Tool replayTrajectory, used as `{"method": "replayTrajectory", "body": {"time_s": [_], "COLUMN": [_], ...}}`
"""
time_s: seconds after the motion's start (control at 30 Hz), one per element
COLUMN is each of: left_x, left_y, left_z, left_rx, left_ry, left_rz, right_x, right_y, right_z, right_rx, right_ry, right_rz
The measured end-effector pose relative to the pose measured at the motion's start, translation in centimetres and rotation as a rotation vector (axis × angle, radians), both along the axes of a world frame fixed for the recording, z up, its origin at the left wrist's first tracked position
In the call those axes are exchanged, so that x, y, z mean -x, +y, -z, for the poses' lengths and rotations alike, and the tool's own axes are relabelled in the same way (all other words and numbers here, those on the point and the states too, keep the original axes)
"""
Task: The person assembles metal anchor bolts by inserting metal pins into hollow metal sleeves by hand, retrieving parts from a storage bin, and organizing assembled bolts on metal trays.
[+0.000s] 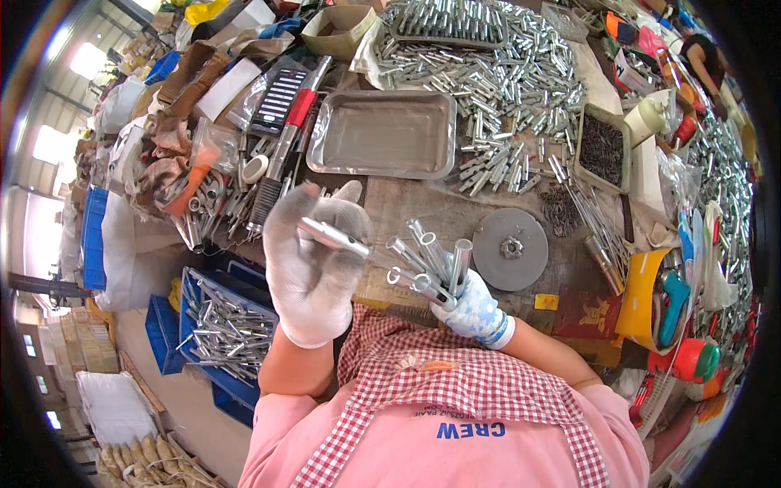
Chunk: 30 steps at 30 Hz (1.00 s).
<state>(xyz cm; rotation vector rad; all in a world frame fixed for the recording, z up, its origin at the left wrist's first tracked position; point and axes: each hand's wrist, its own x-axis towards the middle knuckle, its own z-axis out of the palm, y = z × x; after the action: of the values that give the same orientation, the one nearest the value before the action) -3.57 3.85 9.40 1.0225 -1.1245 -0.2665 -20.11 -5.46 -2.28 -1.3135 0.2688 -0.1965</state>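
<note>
My left hand [313, 276], in a white glove with grey-smudged fingers, is raised over the near side of the workbench. A short silvery metal tube [333, 237] with a small hole near its end lies slantwise in its grip. My right hand [477, 313], in a white glove with blue blotches, is closed around a bunch of several similar metal tubes [435, 259]. Their open ends fan upward and to the left. Beyond my left hand lies a shallow rectangular metal tray [382, 167]. A round grey disc [511, 275] with a central nut is just right of the bunch.
A large heap of loose metal tubes [521, 89] covers the far bench, with a filled rack [451, 24] behind. At right stands a box of small dark parts [604, 150]. Blue bins [232, 313] of tubes sit lower left. Tools and bags crowd both sides.
</note>
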Motion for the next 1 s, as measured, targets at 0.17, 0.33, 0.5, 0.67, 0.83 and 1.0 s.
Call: {"method": "replayTrajectory", "body": {"time_s": [0.17,0.33,0.5,0.67,0.83,1.0], "left_x": [1.3,2.1,1.8,1.6,1.7,1.8], "left_y": [0.2,0.3,0.3,0.3,0.7,0.2], "left_z": [1.4,3.7,3.4,3.3,3.9,3.8], "left_rx": [-0.102,-0.166,-0.153,-0.137,-0.233,-0.151], "left_ry": [-0.085,-0.138,-0.185,-0.169,-0.284,-0.146], "left_rz": [0.096,0.164,0.163,0.169,0.159,0.288], "right_x": [-0.3,-0.2,-0.2,-0.3,-0.3,-0.1], "right_y": [0.4,0.0,0.3,0.4,0.3,-0.5], "right_z": [0.6,-0.3,-0.1,0.6,-0.3,1.4], "right_rx": [-0.179,0.070,0.019,0.021,-0.007,0.717], "right_ry": [-0.046,-0.073,-0.059,-0.059,-0.030,-0.230], "right_rz": [0.115,0.143,0.168,0.161,0.159,-0.023]}}
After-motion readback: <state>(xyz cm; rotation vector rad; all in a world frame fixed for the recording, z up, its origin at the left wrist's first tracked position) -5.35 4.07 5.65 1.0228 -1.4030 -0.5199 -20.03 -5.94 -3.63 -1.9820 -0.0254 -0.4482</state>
